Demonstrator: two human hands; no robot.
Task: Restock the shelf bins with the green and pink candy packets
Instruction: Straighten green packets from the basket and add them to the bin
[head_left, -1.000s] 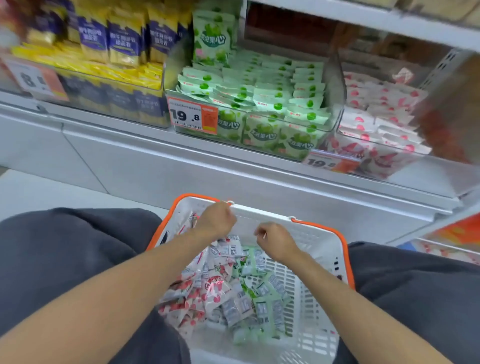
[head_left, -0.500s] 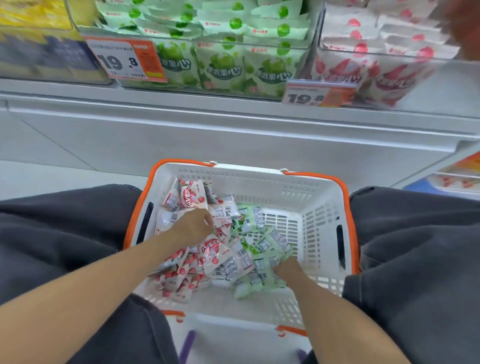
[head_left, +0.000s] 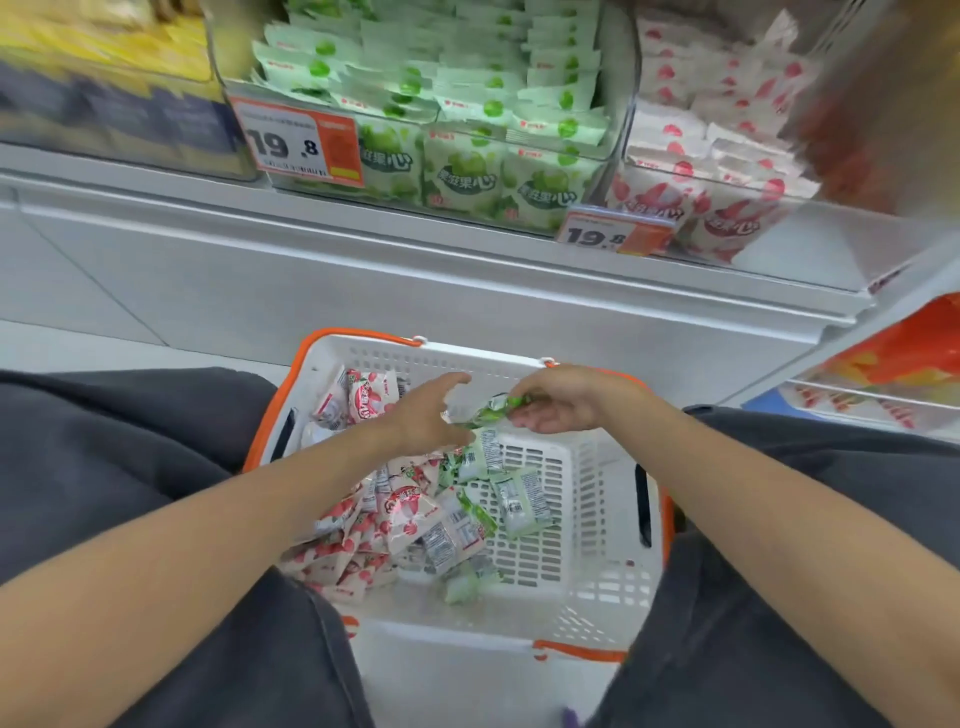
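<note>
Right hand (head_left: 558, 402), lifted from the packet pile to the far edge of the white plastic basket with orange rim (head_left: 483, 351), now pinching one crumpled green candy packet (head_left: 493, 410), left hand (head_left: 426, 415) risen off the pink candy packets (head_left: 405, 514), fingers spread, just beside it.

Both my forearms reach in over the basket (head_left: 597, 571) from its near side, and the hands meet just short of its far rim. My right hand (head_left: 556, 408) pinches a green packet (head_left: 493, 408) between thumb and curled fingers. My left hand (head_left: 426, 415) is spread, thumb lifted, fingers straight toward that packet.
</note>
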